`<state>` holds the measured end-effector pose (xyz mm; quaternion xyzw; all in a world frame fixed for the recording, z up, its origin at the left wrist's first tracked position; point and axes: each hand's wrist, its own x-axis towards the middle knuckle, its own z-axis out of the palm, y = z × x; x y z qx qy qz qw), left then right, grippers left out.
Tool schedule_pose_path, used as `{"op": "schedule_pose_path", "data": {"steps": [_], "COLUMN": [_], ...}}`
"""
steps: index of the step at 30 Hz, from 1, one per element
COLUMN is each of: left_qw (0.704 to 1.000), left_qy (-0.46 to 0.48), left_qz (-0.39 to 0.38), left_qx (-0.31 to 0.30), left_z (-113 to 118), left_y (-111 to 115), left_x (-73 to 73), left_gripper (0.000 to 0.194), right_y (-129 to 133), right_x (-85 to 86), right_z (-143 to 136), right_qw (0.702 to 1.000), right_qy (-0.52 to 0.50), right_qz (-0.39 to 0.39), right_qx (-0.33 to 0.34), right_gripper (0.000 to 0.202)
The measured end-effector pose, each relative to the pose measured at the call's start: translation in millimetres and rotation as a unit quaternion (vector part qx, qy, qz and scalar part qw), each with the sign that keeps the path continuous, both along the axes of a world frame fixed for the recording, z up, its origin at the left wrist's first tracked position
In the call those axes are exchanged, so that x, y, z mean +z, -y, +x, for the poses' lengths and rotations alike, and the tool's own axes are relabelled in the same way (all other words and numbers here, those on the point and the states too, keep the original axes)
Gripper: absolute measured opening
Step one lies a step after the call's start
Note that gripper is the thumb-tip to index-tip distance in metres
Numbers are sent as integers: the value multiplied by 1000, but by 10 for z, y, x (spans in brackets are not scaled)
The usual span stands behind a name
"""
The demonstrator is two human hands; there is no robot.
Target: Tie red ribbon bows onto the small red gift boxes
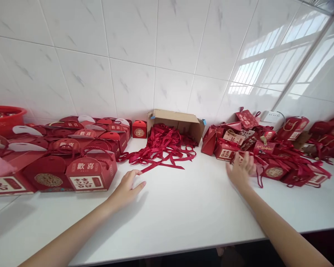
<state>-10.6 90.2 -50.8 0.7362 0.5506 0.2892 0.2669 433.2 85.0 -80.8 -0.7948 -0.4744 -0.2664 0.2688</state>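
Observation:
My left hand (130, 187) hovers over the white table, thumb apart from the fingers and nothing seen in it; its fingertips are near the end of a dark red ribbon. The pile of ribbons (164, 142) spills out of a cardboard box (197, 129) lying on its side. On the right, my right hand (242, 168) has its fingers spread at the front of a heap of red gift boxes (275, 170), touching or just over one of them. Whatever lies under its fingertips is partly hidden.
Rows of red gift boxes (87, 176) fill the left side, with a red basin (5, 120) behind them. A small red box (139, 129) stands against the tiled wall. A white power strip (271, 116) lies at the back right. The table's front edge (169, 253) runs below.

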Motion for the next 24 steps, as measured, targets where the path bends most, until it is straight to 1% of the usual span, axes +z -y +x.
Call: {"op": "schedule_pose_path", "data": {"steps": [2,3,4,5,8,10,12,14,15,16,17,19,20,22,24], "left_qw": [998,996,994,991,985,981,977,973,971,968,965,963,962,957,946], "left_qy": [-53,-78,-97,-111,-138,-155,-168,-173,-170,-162,-147,-107,-86,-64,-48], "left_qz": [30,44,57,69,99,119,131,151,169,192,213,235,232,216,188], "left_qx": [-3,-4,-5,-8,-14,-15,-17,-12,-3,10,29,82,114,183,260], "left_z": [9,28,56,91,218,288,324,330,329,333,347,418,474,607,712], "left_y": [-109,-157,-199,-235,-320,-367,-413,-465,-497,-536,-588,-744,-856,-1151,-1514], "left_x": [-68,-96,-118,-135,-168,-184,-198,-198,-186,-164,-132,-36,23,153,282], "left_gripper": [37,37,37,38,39,42,44,45,45,44,43,41,40,39,39], "right_y": [-110,-185,-268,-355,-570,-632,-631,-602,-587,-575,-566,-552,-545,-528,-511], "right_x": [-70,-90,-96,-90,-29,18,58,90,103,114,122,127,124,110,93], "right_z": [-364,-559,-751,-936,-1449,-1765,-2045,-2248,-2312,-2352,-2371,-2370,-2361,-2349,-2349], "right_qw": [992,980,966,956,925,890,842,793,777,769,770,784,795,815,832], "right_qy": [-5,-34,-79,-95,-105,-88,-61,-36,-32,-34,-44,-76,-93,-123,-144], "right_qz": [-71,-127,-175,-200,-250,-280,-302,-312,-315,-318,-321,-328,-331,-336,-342], "right_qx": [101,150,175,192,265,348,443,522,543,553,550,521,501,455,412], "right_gripper": [60,61,62,64,62,60,62,64,64,65,66,69,70,75,79]}}
